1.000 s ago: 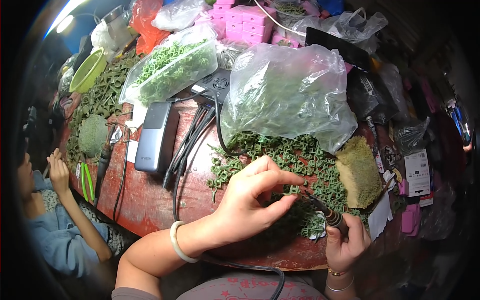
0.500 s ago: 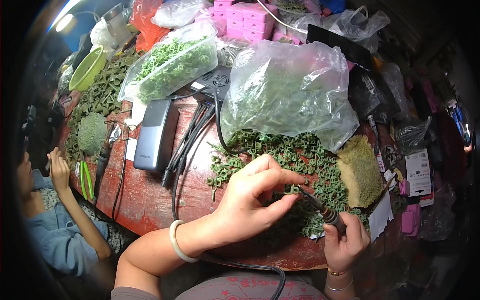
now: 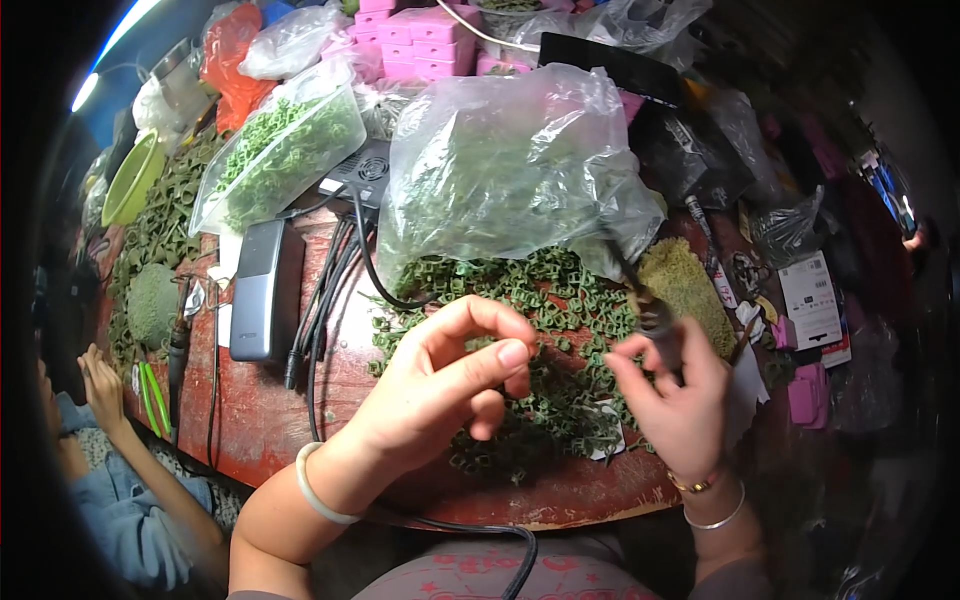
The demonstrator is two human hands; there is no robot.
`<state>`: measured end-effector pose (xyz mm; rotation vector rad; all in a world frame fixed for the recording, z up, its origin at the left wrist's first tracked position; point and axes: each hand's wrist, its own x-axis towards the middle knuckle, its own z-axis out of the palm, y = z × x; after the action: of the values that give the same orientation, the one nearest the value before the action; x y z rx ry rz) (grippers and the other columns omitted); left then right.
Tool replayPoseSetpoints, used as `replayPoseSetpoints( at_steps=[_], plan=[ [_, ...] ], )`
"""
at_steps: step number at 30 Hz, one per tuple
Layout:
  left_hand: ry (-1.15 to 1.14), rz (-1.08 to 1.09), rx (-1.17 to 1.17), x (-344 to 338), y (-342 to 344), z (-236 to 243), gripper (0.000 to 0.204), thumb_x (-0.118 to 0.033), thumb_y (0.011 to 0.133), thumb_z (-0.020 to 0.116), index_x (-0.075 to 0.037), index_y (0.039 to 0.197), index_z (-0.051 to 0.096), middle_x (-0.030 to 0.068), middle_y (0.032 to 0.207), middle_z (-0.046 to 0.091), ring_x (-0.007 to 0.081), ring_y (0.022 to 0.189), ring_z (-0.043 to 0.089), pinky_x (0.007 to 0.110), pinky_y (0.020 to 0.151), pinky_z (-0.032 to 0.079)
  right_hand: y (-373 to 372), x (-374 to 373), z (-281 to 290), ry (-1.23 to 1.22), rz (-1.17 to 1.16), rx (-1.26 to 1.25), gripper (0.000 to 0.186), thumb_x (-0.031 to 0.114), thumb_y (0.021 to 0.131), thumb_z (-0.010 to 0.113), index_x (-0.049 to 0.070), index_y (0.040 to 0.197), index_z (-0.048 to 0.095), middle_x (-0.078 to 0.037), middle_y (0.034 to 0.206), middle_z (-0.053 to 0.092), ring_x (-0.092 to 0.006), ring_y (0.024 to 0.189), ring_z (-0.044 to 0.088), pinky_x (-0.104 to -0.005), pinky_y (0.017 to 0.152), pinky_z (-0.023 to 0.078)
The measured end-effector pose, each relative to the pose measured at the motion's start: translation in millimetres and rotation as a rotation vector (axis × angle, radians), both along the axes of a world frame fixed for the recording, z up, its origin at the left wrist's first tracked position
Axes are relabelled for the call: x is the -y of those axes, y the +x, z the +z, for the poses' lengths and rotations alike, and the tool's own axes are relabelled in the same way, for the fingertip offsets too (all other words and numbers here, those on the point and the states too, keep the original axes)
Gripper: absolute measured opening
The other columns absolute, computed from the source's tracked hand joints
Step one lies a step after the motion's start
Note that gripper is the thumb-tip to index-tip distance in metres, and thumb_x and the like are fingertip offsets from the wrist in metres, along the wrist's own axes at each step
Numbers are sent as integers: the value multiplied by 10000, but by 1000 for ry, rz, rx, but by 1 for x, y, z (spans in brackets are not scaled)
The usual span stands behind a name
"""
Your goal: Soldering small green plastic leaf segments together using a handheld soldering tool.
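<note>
My left hand [image 3: 440,385] hovers over the near side of the green pile, its fingers loosely curled and apart, with nothing visible in them. My right hand [image 3: 680,400] grips the dark handle of a soldering iron [image 3: 655,315], held upright. Motion blurs its thin tip, which points up and away in front of the clear plastic bag [image 3: 510,160]. Beneath and between my hands spreads a pile of small green looped plastic pieces [image 3: 560,300]. Right of the pile, partly behind the iron, lies a tan-green sponge-like block [image 3: 685,285].
A grey power bank [image 3: 262,290] stands left, beside black cables [image 3: 325,290]. Behind sit a clear tub of green pieces [image 3: 285,145] and pink boxes [image 3: 430,45]. At far left, another person's hand [image 3: 100,385] is raised near green-handled scissors [image 3: 153,400]. A cable crosses my lap.
My hands have moved apart. The soldering iron has swung upright, away from my left fingers, which no longer visibly hold the small green piece. The whole view has shifted slightly.
</note>
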<state>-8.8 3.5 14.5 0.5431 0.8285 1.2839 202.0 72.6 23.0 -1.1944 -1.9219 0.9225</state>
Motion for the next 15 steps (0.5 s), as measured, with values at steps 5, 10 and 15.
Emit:
replayPoseSetpoints(
  at_steps=[5,10,15],
  plan=[
    [-6,-149,24,2,-3,-13,194,-222,927,657,-83,824,568,38,673,577,51,455,404,205,398,293,-16,-10,-13,223,140,332,302,135,755,762,53,907,515,-106,712,612,-331,640,631,-430,550,470],
    [-19,-162,-71,4,0,-2,197,-150,938,611,-62,786,523,49,736,534,93,572,457,205,436,324,-15,-10,-13,263,168,350,274,126,757,745,53,896,521,-109,727,625,-322,646,640,-419,564,474],
    [-23,-56,-53,4,-2,-4,232,-156,941,610,-68,742,527,52,726,531,97,555,451,208,430,328,13,0,0,115,-58,192,243,37,765,739,33,925,556,-55,762,634,-135,660,640,-290,525,497]
  ],
)
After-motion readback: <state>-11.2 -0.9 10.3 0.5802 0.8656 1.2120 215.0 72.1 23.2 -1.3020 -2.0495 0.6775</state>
